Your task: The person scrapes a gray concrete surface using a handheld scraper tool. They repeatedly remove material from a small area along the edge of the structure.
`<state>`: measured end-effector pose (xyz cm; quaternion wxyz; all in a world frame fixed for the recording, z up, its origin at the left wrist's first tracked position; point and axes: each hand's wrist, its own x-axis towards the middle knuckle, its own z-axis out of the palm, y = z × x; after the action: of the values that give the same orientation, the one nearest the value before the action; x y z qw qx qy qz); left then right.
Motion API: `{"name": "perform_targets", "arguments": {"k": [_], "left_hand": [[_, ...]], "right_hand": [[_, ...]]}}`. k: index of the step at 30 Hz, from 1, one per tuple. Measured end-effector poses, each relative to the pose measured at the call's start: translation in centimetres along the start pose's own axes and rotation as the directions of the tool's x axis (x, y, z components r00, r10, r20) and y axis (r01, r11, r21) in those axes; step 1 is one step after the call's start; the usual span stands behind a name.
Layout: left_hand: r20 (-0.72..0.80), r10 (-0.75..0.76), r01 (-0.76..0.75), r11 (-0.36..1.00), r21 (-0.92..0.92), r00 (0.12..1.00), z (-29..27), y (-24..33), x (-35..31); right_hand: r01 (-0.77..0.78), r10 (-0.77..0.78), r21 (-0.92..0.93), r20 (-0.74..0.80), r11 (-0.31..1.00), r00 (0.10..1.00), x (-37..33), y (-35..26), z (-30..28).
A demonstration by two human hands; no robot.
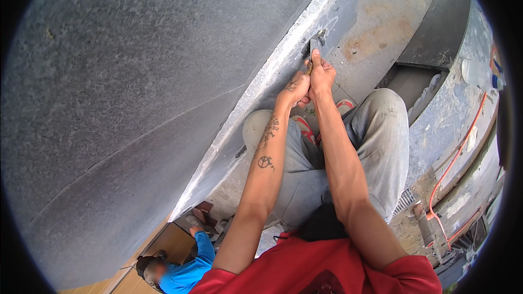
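Both my hands meet on a putty knife with a flat grey blade and a brownish handle. My left hand is wrapped round the handle. Pressed along the tool near the base of the blade is the thumb of my right hand, with its fingers curled round it. The blade's end lies against the low grey wall face, next to a dark rough patch. Whether the edge digs into the patch I cannot tell.
A large speckled dark slab with a pale edge fills the left. On the right are a rectangular floor opening and an orange cord. A person in a blue top is at the lower left. Stained tiles lie ahead.
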<state>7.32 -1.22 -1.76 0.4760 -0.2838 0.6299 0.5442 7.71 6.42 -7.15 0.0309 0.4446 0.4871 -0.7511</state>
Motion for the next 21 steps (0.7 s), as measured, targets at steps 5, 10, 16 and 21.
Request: {"name": "perform_targets", "arguments": {"k": [5,10,16,21], "left_hand": [[0.007,-0.003,0.003,1.000,0.013,1.000,-0.1,0.2,-0.1],[-0.021,0.017,-0.016,0.998,0.054,1.000,-0.1,0.6,0.0],[-0.046,0.000,0.008,0.985,0.173,0.999,-0.5,1.2,0.2],[-0.115,0.013,0.021,0.957,0.289,0.993,0.7,2.6,-0.5]], "right_hand": [[-0.062,0.062,0.093,0.005,0.994,0.998,-0.3,-0.4,0.3],[-0.071,0.074,0.134,-0.016,0.988,0.997,0.0,-0.3,0.4],[-0.146,0.151,0.250,0.000,0.957,0.988,0.7,-0.3,0.6],[-0.259,0.266,0.335,0.024,0.906,0.964,1.1,-1.4,0.0]]}}
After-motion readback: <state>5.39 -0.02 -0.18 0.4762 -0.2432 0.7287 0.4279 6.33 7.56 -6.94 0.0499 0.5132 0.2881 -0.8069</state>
